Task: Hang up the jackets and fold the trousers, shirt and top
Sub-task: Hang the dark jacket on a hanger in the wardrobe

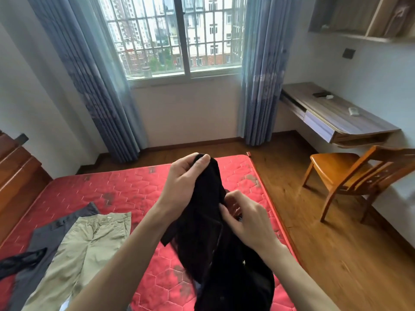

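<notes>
Two trousers, khaki trousers [74, 254] over grey trousers [45, 241], lie unfolded lower left on the bed [143, 182]; I see both grips, left hand [184, 180] and right hand [249, 223], pinching a black garment [215, 250] mid-frame. Nearly everything remains, I judge.

Both bare arms reach forward. The left hand [183, 180] is up high with its fingers and thumb pinched tight. The right hand [248, 218] is lower, with curled, gripping fingers.

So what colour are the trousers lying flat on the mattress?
The top pair of trousers is khaki beige, overlapping a dark grey pair beneath; the head view shows both clearly.
</notes>
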`<state>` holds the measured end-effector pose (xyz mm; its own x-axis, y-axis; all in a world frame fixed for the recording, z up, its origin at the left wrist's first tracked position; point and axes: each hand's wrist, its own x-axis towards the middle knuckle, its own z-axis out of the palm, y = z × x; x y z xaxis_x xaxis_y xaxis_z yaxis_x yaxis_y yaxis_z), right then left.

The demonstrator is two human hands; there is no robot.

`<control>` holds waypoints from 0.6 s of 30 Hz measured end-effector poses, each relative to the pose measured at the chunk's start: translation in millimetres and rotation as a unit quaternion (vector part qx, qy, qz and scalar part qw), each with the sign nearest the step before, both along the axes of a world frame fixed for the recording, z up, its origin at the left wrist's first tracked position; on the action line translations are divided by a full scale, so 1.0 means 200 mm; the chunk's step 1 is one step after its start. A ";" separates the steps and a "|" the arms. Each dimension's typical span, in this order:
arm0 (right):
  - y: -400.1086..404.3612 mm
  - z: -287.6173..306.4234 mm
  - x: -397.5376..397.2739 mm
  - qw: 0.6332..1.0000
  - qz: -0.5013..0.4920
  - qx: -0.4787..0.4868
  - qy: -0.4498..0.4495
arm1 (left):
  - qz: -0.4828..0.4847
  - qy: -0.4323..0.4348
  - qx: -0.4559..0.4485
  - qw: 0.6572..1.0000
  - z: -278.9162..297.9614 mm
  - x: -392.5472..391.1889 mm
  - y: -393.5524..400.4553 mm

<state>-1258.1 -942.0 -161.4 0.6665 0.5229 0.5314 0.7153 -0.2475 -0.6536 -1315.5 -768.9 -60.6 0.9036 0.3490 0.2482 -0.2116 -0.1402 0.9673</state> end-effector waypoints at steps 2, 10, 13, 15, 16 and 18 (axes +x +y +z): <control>0.00 -0.05 -0.03 0.999 -0.020 -0.032 -0.027 | -0.002 -0.002 -0.008 1.000 0.02 -0.01 0.02; 0.04 -0.18 -0.05 0.989 -0.082 -0.097 0.071 | -0.004 0.031 -0.071 0.997 0.02 -0.11 0.10; -0.02 -0.09 0.04 0.986 -0.109 -0.006 0.124 | -0.030 0.079 -0.044 0.995 0.03 -0.18 0.20; -0.06 0.01 0.11 0.985 -0.131 0.020 0.112 | -0.041 0.114 0.004 0.993 0.03 -0.21 0.27; -0.07 0.06 0.13 0.985 -0.135 0.028 0.107 | -0.044 0.134 0.030 0.990 0.03 -0.22 0.30; -0.07 0.16 0.18 0.984 -0.129 0.040 0.115 | -0.047 0.173 0.077 0.981 0.01 -0.23 0.35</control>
